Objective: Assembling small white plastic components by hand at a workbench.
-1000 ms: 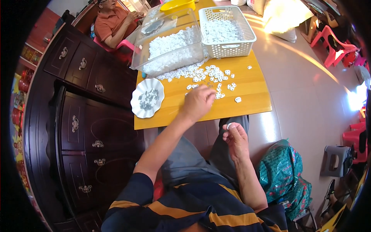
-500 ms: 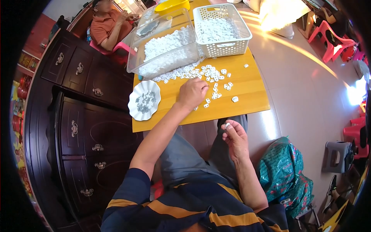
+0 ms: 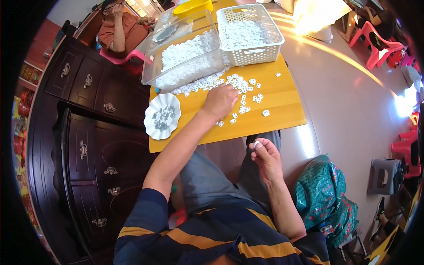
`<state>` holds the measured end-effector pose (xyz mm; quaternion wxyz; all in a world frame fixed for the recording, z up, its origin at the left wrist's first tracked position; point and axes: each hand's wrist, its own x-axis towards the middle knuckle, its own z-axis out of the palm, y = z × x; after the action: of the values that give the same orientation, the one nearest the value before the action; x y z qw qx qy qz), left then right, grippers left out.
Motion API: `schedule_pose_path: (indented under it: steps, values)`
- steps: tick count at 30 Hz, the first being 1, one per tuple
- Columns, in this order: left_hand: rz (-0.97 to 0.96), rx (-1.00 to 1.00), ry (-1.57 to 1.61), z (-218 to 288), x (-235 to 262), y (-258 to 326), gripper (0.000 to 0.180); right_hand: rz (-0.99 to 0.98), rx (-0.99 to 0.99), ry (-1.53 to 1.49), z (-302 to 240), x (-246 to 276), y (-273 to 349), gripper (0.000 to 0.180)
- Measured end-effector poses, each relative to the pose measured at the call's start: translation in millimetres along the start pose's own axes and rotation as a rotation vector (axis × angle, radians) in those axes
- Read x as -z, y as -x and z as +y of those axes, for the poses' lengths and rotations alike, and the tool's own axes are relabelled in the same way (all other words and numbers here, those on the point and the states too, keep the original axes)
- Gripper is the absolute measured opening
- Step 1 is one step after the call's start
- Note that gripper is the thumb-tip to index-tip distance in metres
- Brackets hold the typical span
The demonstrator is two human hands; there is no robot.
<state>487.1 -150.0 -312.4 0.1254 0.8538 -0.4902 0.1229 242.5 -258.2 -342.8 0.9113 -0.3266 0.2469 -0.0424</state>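
Pieces [image 3: 252, 81], small, white and dark-spotted, lie just beyond and right of the curled left hand [image 3: 219, 102], grip indeterminable; right hand [image 3: 268, 159] pinches one white part [image 3: 256, 144].

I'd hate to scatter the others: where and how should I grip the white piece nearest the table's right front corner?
Probably pinch the white piece by opposite edges, from above right: it seems to lie flat, its closest neighbours beyond and leftward.

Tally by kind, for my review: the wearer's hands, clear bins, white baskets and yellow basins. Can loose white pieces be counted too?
Hands: 2 (left hand, right hand)
Clear bin: 1
White basket: 1
Yellow basin: 1
Total: 5
White pieces: uncounted; they overlap.
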Motion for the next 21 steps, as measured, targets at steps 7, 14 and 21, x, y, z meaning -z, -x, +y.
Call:
schedule_pose_path:
  steps: [7,14,21]
  values:
    - [-0.05,-0.075,-0.047,3.5,4.7,-8.1,0.007,0.0,-0.002,-0.011,1.6,0.7,-0.2,0.012]
    - [0.059,0.163,0.445,35.9,34.5,20.3,0.006,0.02,-0.012,0.01,-2.1,-2.4,2.6,0.012]
    - [0.15,0.477,0.76,31.0,44.0,75.4,0.005,-0.009,0.115,0.177,7.0,-4.8,1.2,0.012]
